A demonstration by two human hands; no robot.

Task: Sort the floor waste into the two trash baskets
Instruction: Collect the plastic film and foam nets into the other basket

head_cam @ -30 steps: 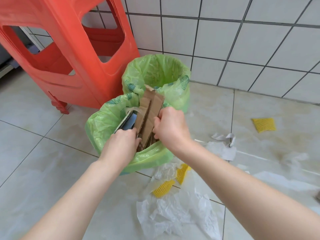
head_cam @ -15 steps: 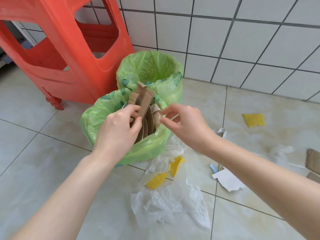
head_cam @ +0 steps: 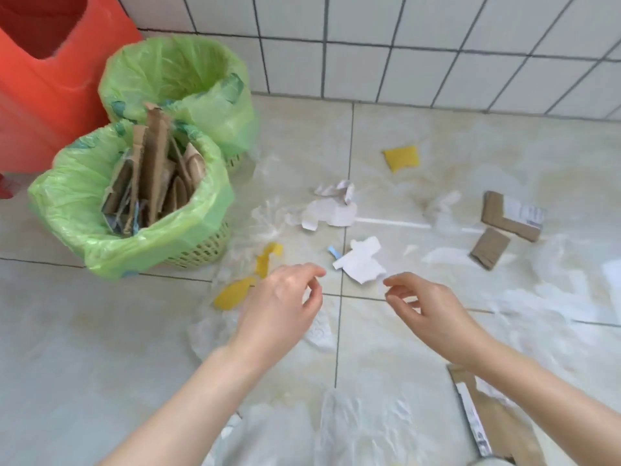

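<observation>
Two trash baskets lined with green bags stand at the left. The near basket [head_cam: 67,210] holds several upright cardboard pieces [head_cam: 156,169]. The far basket [head_cam: 134,72] looks empty inside. My left hand [head_cam: 282,307] and my right hand [head_cam: 426,307] hover over the floor, both empty with fingers apart. Between and just beyond them lies a torn white paper scrap [head_cam: 361,264]. More white paper [head_cam: 331,210] lies farther off. Yellow pieces [head_cam: 235,292] sit on a clear plastic bag left of my left hand.
A red plastic stool [head_cam: 40,79] stands behind the baskets. Cardboard pieces [head_cam: 510,213] lie at the right, another [head_cam: 497,428] by my right forearm. A yellow sponge-like piece [head_cam: 401,158] lies near the tiled wall. Thin clear plastic sheets [head_cam: 336,428] cover much of the floor.
Both hands have let go of the cardboard in the near basket and moved right and down over the floor litter. The view has swung to the right.
</observation>
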